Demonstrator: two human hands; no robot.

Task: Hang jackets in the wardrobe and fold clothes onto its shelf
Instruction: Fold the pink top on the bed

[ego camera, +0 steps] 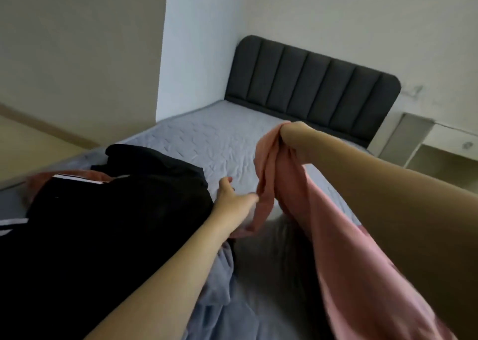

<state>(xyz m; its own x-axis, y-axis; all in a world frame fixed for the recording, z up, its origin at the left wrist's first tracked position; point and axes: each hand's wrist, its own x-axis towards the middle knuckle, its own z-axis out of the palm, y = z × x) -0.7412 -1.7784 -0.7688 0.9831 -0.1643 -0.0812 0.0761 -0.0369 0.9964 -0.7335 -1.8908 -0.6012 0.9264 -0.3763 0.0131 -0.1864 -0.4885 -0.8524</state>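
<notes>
pink garment point(297, 210) in right hand point(292, 135)

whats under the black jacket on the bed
A pink cloth pokes out from beneath the black jacket at its far left edge, and the grey bedspread lies below. How far the pink piece runs underneath, and anything else there, is covered.

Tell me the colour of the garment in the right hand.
Pink garment, seen in the head view.
</notes>
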